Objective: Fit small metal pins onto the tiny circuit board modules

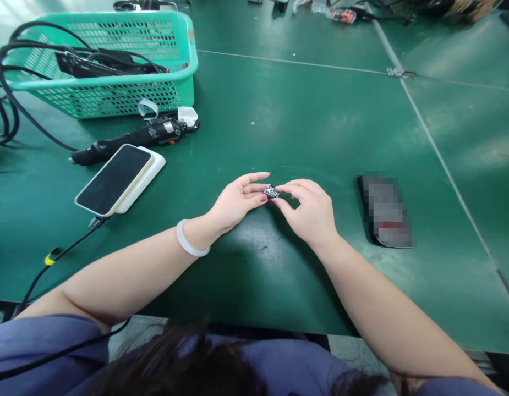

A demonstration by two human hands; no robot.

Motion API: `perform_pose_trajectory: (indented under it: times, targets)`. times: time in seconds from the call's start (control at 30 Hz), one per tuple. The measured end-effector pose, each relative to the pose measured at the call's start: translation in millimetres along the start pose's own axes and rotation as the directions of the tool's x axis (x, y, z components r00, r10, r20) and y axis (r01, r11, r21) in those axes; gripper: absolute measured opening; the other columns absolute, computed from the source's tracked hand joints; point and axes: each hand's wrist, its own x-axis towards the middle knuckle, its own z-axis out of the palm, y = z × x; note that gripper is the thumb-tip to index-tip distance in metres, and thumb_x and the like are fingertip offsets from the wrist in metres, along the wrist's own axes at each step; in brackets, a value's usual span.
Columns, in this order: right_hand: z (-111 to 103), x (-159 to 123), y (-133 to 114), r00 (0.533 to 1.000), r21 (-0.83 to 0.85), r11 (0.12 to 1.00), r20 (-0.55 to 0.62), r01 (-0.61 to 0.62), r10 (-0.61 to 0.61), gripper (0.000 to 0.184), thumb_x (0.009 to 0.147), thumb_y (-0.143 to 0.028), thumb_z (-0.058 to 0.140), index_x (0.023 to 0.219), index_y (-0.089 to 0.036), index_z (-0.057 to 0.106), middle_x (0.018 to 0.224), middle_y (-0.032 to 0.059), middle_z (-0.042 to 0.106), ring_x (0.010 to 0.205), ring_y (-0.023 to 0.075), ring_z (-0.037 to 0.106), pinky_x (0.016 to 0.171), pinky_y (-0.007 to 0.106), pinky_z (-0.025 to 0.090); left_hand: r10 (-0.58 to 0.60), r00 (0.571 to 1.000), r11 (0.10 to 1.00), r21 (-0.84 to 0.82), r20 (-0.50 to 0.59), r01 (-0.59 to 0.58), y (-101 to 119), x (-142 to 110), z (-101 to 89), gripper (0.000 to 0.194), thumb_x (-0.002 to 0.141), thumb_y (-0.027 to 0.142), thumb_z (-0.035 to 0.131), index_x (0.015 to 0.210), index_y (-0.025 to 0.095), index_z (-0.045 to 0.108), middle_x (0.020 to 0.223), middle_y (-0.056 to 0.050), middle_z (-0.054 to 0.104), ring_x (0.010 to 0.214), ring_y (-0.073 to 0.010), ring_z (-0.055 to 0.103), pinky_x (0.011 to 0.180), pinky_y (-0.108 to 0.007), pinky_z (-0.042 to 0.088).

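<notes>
Between my two hands, just above the green table, is a small black-and-silver part (271, 191); its exact kind is too small to make out. My left hand (240, 201) grips its left side with thumb and fingers, the index finger stretched out above it. On the other side, my right hand (310, 209) pinches the part's right edge between thumb and index finger. A pale bangle circles my left wrist. The nearest thing to my right hand on the table is a dark, blurred-out flat object (386, 212).
A green plastic basket (126, 93) with black cables and tools stands at the back left. Before it lie a black electric screwdriver (134, 137) and a phone (115, 179) on a white block (143, 179). Cables run along the left. Assorted items line the far edge.
</notes>
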Motion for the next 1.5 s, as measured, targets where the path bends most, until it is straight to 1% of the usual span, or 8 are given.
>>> perform_pose_trajectory:
  times: [0.37, 0.6, 0.87, 0.97, 1.03, 1.17, 1.37, 1.5]
  targets:
    - [10.7, 2.6, -8.6, 0.998, 0.095, 0.995, -0.047, -0.038, 0.042, 0.018, 0.081, -0.040, 0.067, 0.083, -0.022, 0.071, 0.086, 0.0036, 0.070, 0.074, 0.0171, 0.059, 0.071, 0.032, 0.049, -0.082, 0.995, 0.984, -0.163, -0.063, 0.070, -2.3, -1.9, 0.7, 0.018, 0.077, 0.013, 0.068, 0.096, 0.015, 0.069, 0.093, -0.005, 0.072, 0.086, -0.0110, 0.068, 0.086, -0.027, 0.053]
    - [12.7, 4.0, 11.2, 0.957, 0.327, 0.903, 0.015, -0.279, 0.291, 0.022, 0.074, -0.041, 0.072, 0.082, -0.021, 0.072, 0.078, 0.0012, 0.068, 0.060, 0.0124, 0.052, 0.065, 0.030, 0.047, -0.155, 0.961, 0.977, -0.178, -0.230, 0.115, 9.5, -38.3, -20.0, 0.018, 0.080, 0.012, 0.066, 0.097, 0.015, 0.067, 0.099, -0.007, 0.070, 0.098, -0.0156, 0.068, 0.100, -0.031, 0.050]
    - [15.1, 6.3, 15.6, 0.944, 0.350, 0.878, 0.077, -0.327, 0.322, 0.014, 0.076, -0.034, 0.069, 0.078, -0.021, 0.072, 0.076, 0.0009, 0.066, 0.060, 0.0121, 0.051, 0.064, 0.029, 0.045, 0.100, 0.758, 0.965, 0.248, -0.644, 0.083, 34.1, -116.1, -96.5, 0.024, 0.073, 0.028, 0.072, 0.096, 0.020, 0.067, 0.088, -0.001, 0.068, 0.090, -0.0134, 0.067, 0.093, -0.026, 0.051]
    - [16.0, 7.4, 15.2, 0.947, 0.348, 0.881, 0.077, -0.319, 0.313, 0.013, 0.078, -0.033, 0.068, 0.077, -0.021, 0.072, 0.075, 0.0006, 0.066, 0.060, 0.0117, 0.050, 0.063, 0.029, 0.044, 0.201, 0.676, 0.792, 0.523, -0.709, 0.313, 43.6, -131.1, -103.9, 0.032, 0.073, 0.036, 0.070, 0.102, 0.024, 0.066, 0.084, 0.000, 0.069, 0.084, -0.0171, 0.066, 0.089, -0.033, 0.052]
    - [16.0, 7.7, 15.4, 0.949, 0.344, 0.885, 0.076, -0.312, 0.305, 0.012, 0.079, -0.032, 0.066, 0.077, -0.021, 0.072, 0.074, 0.0003, 0.065, 0.059, 0.0114, 0.050, 0.063, 0.028, 0.043, 0.299, 0.713, 0.549, 0.725, -0.635, 0.416, 47.8, -134.5, -103.7, 0.030, 0.074, 0.040, 0.065, 0.100, 0.026, 0.067, 0.089, -0.001, 0.068, 0.084, -0.0195, 0.065, 0.084, -0.035, 0.052]
    - [15.6, 7.4, 15.6, 0.956, 0.331, 0.898, 0.077, -0.291, 0.282, 0.012, 0.081, -0.029, 0.064, 0.077, -0.021, 0.072, 0.072, -0.0002, 0.064, 0.059, 0.0114, 0.049, 0.063, 0.028, 0.042, 0.386, 0.830, 0.176, 0.915, -0.403, 0.362, 48.5, -131.3, -104.5, 0.026, 0.080, 0.043, 0.056, 0.096, 0.027, 0.068, 0.092, -0.003, 0.066, 0.075, -0.0204, 0.062, 0.074, -0.035, 0.049]
    - [15.6, 6.9, 15.8, 0.959, 0.324, 0.903, 0.083, -0.284, 0.272, 0.012, 0.081, -0.028, 0.063, 0.077, -0.021, 0.072, 0.071, -0.0008, 0.063, 0.059, 0.0107, 0.049, 0.062, 0.027, 0.041, 0.403, 0.882, -0.085, 0.950, -0.243, 0.300, 40.8, -129.5, -114.0, 0.029, 0.085, 0.044, 0.048, 0.100, 0.029, 0.068, 0.092, -0.008, 0.069, 0.089, -0.0311, 0.062, 0.080, -0.043, 0.046]
    - [15.8, 6.9, 15.5, 0.958, 0.309, 0.906, 0.095, -0.288, 0.271, 0.014, 0.082, -0.029, 0.062, 0.076, -0.021, 0.072, 0.068, -0.0011, 0.061, 0.059, 0.0112, 0.050, 0.063, 0.027, 0.041, 0.414, 0.873, -0.110, 0.939, -0.256, 0.327, 42.4, -137.8, -113.5, 0.031, 0.087, 0.046, 0.045, 0.106, 0.033, 0.066, 0.092, -0.006, 0.069, 0.096, -0.0311, 0.061, 0.084, -0.045, 0.047]
